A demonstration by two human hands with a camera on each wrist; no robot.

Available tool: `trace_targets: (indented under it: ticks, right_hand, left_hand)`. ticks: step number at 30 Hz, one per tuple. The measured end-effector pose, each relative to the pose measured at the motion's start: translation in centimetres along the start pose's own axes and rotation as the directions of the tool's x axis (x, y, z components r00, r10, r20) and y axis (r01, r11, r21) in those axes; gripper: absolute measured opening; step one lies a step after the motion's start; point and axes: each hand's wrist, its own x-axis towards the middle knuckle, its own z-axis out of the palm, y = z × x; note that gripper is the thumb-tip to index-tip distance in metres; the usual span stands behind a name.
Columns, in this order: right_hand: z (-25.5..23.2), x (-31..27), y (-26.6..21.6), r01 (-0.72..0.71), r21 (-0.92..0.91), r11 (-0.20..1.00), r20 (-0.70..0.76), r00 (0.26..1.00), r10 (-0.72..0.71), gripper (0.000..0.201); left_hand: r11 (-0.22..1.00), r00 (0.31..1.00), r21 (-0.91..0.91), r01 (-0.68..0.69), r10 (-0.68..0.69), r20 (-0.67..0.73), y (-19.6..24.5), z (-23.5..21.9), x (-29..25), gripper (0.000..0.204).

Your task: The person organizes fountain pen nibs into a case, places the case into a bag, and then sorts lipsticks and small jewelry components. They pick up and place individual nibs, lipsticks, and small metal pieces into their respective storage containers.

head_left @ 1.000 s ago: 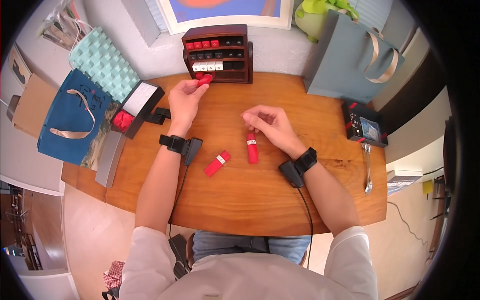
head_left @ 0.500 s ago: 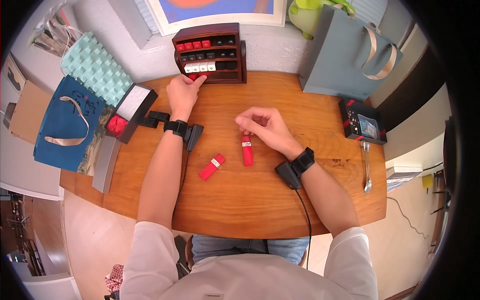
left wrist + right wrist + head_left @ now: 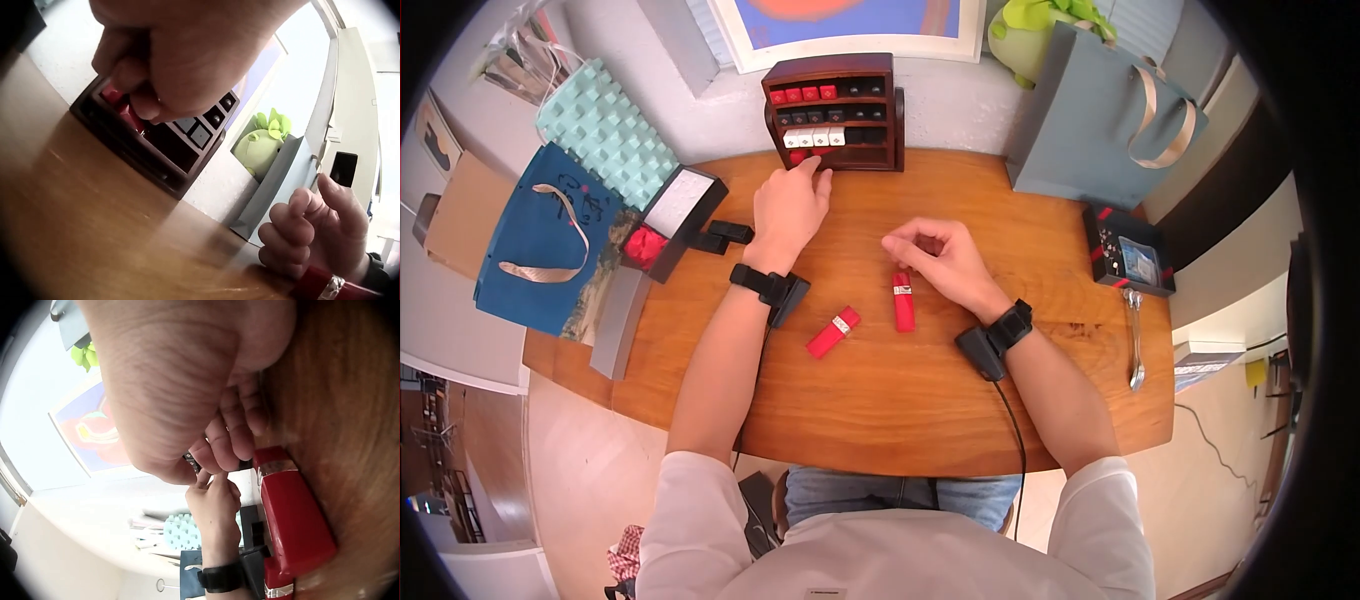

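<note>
The left hand [image 3: 792, 213] is at the bottom row of a dark wooden rack [image 3: 830, 68], its index finger reaching to a red tube [image 3: 798, 157] lying there; the thumb stands apart. In the left wrist view, fingertips [image 3: 145, 106] touch or nearly touch the red tube [image 3: 128, 117]; the exact contact is partly hidden. The right hand [image 3: 945, 262], loosely curled and holding nothing, hovers just above a red tube with a silver band [image 3: 904, 303]. Another such tube [image 3: 833, 332] lies tilted to its left. Red, black and white tubes fill the left side of the upper rows.
On the left stand a blue bag [image 3: 540, 235], an open dark box [image 3: 683, 215] and small black blocks [image 3: 725, 233]. A grey-blue bag [image 3: 1065, 125], a black tray [image 3: 1112, 262] and a metal spoon-like tool [image 3: 1135, 340] are on the right.
The red tube once pinched by the left hand now lies in the rack's bottom row; the thumb has come away from it. The right hand has barely moved.
</note>
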Motion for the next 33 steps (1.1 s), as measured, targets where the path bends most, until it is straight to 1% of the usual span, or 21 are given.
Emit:
trace_targets:
  ticks: [1, 3, 4, 6, 7, 9, 10, 12, 13, 15, 16, 18, 21, 23, 25, 28, 30, 31, 33]
  right_hand:
    - [0.0, 0.0, 0.0, 0.004, 0.012, 1.0, -0.01, 1.0, -0.004, 0.025]
    - [0.2, 0.0, -0.2, 0.016, 0.02, 1.0, -0.015, 1.0, -0.016, 0.025]
    - [0.3, 0.0, -0.2, 0.027, 0.029, 0.999, -0.018, 0.999, -0.027, 0.025]
    - [0.3, 0.0, -0.2, 0.038, 0.034, 0.999, -0.01, 0.999, -0.037, 0.026]
    - [0.3, 0.0, -0.2, 0.05, 0.036, 0.998, -0.008, 0.999, -0.05, 0.026]
    - [0.2, 0.0, 0.1, 0.041, 0.033, 0.999, -0.005, 0.999, -0.041, 0.026]
    - [0.1, 0.0, 0.1, 0.032, 0.027, 0.999, -0.004, 0.999, -0.032, 0.026]
    - [0.1, 0.0, 0.0, 0.026, 0.028, 0.999, -0.002, 1.0, -0.026, 0.026]
    - [0.2, 0.0, 0.0, 0.022, 0.031, 0.999, 0.003, 1.0, -0.022, 0.026]
    - [0.2, 0.0, 0.0, 0.026, 0.039, 0.999, 0.005, 1.0, -0.027, 0.026]
    - [0.2, 0.0, 0.0, 0.032, 0.049, 0.998, 0.008, 0.999, -0.032, 0.025]
    - [0.2, 0.0, -0.1, 0.033, 0.042, 0.999, 0.007, 0.999, -0.033, 0.025]
    - [0.2, 0.0, 0.1, 0.04, 0.03, 0.999, 0.009, 0.999, -0.04, 0.024]
    - [0.1, 0.0, 0.0, 0.044, 0.026, 0.999, 0.01, 0.999, -0.044, 0.024]
    - [-0.1, 0.0, -0.3, -0.003, 0.018, 1.0, 0.047, 0.999, 0.002, 0.02]
    - [0.0, -0.1, -0.3, -0.01, 0.011, 1.0, 0.04, 0.999, 0.01, 0.021]
    - [0.0, 0.0, -0.3, -0.008, 0.011, 1.0, 0.04, 0.999, 0.007, 0.021]
    - [0.0, 0.0, -0.2, -0.003, 0.01, 1.0, 0.041, 0.999, 0.002, 0.021]
    - [0.1, 0.1, 0.4, 0.022, 0.018, 1.0, 0.032, 0.999, -0.023, 0.022]
  left_hand:
    - [1.0, 1.0, 0.0, -0.002, 0.002, -0.002, -0.1, 0.0, 0.1, 0.041]
    - [0.974, 0.978, -0.176, 0.14, -0.109, 0.178, -0.3, 0.1, 0.2, 0.06]
    - [0.975, 0.978, -0.173, 0.142, -0.111, 0.179, 0.2, -0.5, 0.3, 0.06]
    - [0.899, 0.916, -0.32, 0.298, -0.175, 0.362, 1.7, -2.0, 0.3, 0.082]
    - [0.9, 0.915, -0.317, 0.299, -0.177, 0.363, 1.6, -1.8, 0.3, 0.082]
    - [0.866, 0.913, -0.392, 0.311, -0.158, 0.376, 1.4, -1.1, 0.5, 0.097]
    - [0.865, 0.913, -0.395, 0.309, -0.154, 0.378, 1.4, -0.6, 0.6, 0.097]
    - [0.802, 0.902, -0.471, 0.366, -0.181, 0.393, 1.2, 0.4, 0.6, 0.103]
    - [0.802, 0.901, -0.472, 0.367, -0.18, 0.394, 1.3, 0.5, 0.6, 0.103]
    - [0.735, 0.89, -0.539, 0.411, -0.196, 0.412, 1.7, 0.7, 0.8, 0.109]
    - [0.734, 0.89, -0.54, 0.411, -0.194, 0.413, 1.9, 0.9, 0.7, 0.109]
    - [0.678, 0.88, -0.583, 0.448, -0.218, 0.423, 2.2, 1.0, 0.6, 0.112]
    - [0.654, 0.88, -0.606, 0.453, -0.219, 0.421, 2.1, 1.8, 0.4, 0.112]
    - [0.659, 0.876, -0.6, 0.454, -0.21, 0.433, 3.0, 1.1, 0.0, 0.109]
    - [0.662, 0.872, -0.593, 0.458, -0.202, 0.447, 3.6, 0.4, -0.5, 0.106]
    - [0.68, 0.865, -0.579, 0.45, -0.172, 0.471, 3.9, 0.3, -0.9, 0.1]
    - [0.688, 0.901, -0.59, 0.423, -0.25, 0.355, 3.8, 0.7, -0.7, 0.092]
    - [0.688, 0.902, -0.59, 0.422, -0.252, 0.352, 3.9, 0.7, -0.3, 0.092]
    - [0.676, 0.894, -0.586, 0.447, -0.347, 0.282, 4.1, 0.7, 0.7, 0.081]
